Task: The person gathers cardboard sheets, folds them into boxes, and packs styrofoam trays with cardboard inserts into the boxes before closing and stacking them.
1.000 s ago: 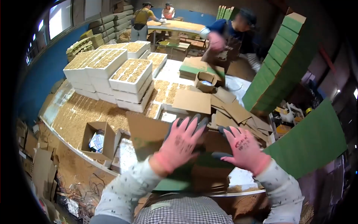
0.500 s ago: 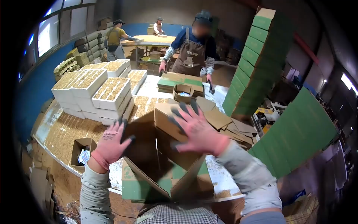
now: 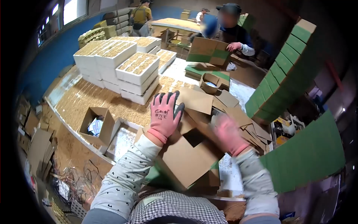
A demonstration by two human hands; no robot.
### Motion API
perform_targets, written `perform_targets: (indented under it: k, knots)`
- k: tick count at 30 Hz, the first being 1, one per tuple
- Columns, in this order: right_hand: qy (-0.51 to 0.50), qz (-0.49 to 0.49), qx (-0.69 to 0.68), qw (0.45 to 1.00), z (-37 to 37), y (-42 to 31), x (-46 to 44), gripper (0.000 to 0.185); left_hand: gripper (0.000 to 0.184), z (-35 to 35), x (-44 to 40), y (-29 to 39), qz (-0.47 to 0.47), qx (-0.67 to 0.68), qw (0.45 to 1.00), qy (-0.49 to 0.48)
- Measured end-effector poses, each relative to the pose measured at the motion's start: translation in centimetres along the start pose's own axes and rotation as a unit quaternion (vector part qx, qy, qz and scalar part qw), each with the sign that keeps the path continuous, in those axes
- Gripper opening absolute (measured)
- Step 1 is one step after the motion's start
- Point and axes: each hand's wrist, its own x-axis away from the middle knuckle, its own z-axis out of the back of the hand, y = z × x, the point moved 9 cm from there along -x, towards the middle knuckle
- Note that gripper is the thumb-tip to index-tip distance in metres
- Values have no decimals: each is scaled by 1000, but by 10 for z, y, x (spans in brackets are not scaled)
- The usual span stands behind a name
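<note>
A cardboard box (image 3: 186,160) stands in front of me, its near flap folded inward and a dark gap showing in the middle of its top. My left hand (image 3: 164,117), in a pink glove with dark fingertips, lies on the box's left side with fingers stretched out. Over the right side is my right hand (image 3: 228,133), also gloved; motion blurs its fingers, and I cannot tell whether it touches the flap. Beyond the box lie a pale cardboard flap (image 3: 195,100) and a roll of brown tape (image 3: 209,82). Flattened green cartons are under the box.
White trays (image 3: 138,69) filled with small tan pieces are stacked at left. A small open carton (image 3: 97,125) holds packets. Cardboard pieces (image 3: 242,119) lie at right, near a tall stack of green boxes (image 3: 279,67). A co-worker opposite holds a folded carton (image 3: 209,52).
The box's open top is now partly covered by folded flaps. My left hand has moved right onto it; my right hand has shifted right. The co-worker has lifted a carton. The view has turned.
</note>
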Motion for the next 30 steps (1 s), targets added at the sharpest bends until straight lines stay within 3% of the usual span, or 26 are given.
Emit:
perform_targets:
  k: [2,3,4,5,6,7,8,9,10,11,12,13,14,15,16,17,18,19,21,22,23,25,27,30]
  knots:
    - [-56,-6,-105,993,-3,-76,25,57,49,-39,20,-29,26,-122,984,-129]
    - [45,23,-268,962,12,-66,22,51,49,-70,47,-53,188,-55,863,-465]
    - [-189,-48,-346,918,-22,-40,33,47,48,-51,42,-44,145,-23,890,-431]
    - [-154,60,-474,865,-55,-14,37,44,47,-28,38,-40,98,1,915,-391]
    - [-251,-142,-564,774,-40,-2,51,41,47,-2,33,-38,48,19,936,-349]
    - [-209,-143,-607,753,-19,3,48,36,45,45,12,-32,-4,127,971,-202]
    - [-168,-139,-647,730,1,8,45,32,44,89,5,-29,-64,229,970,-50]
    - [-28,-204,-662,721,54,6,38,27,45,107,12,-43,-46,273,960,51]
    - [74,-93,-631,767,83,3,30,28,45,78,30,-73,77,467,881,28]
    - [37,-9,-502,864,85,-12,29,29,45,25,58,-102,197,636,746,8]
    - [3,76,-354,932,80,-26,33,31,46,-27,88,-117,301,769,564,-10]
    - [-75,143,-233,959,49,-49,29,31,44,-59,124,-141,425,669,605,-78]
    - [-150,206,-108,961,7,-73,26,32,40,-71,126,-157,369,546,742,-128]
    - [-179,172,-111,962,-23,-78,29,34,36,-75,113,-180,286,407,859,-124]
    - [-191,159,-135,959,-27,-76,26,34,34,-78,92,-194,192,253,942,-112]
    - [-203,149,-153,956,-27,-72,19,35,41,-85,65,-219,208,195,955,-82]
    - [-217,142,-174,950,-27,-70,15,36,55,-90,33,-246,227,134,963,-53]
    - [-225,132,-176,949,-25,-70,11,34,75,-111,14,-303,390,242,887,43]
    - [-230,122,-211,942,-28,-67,5,33,110,-146,-7,-359,605,297,730,112]
    - [-232,117,-228,938,-33,-64,3,33,124,-153,-13,-370,674,254,689,84]
    - [-222,118,-242,937,-37,-63,4,33,127,-179,-16,-396,667,258,693,91]
    - [-220,104,-259,935,-34,-63,-2,34,115,-204,-8,-411,665,286,687,61]
    - [-241,97,-252,932,-40,-59,3,39,104,-204,-1,-404,606,346,716,3]
    - [-168,128,-229,950,-26,-62,-1,49,22,-136,-9,-355,447,389,803,-67]
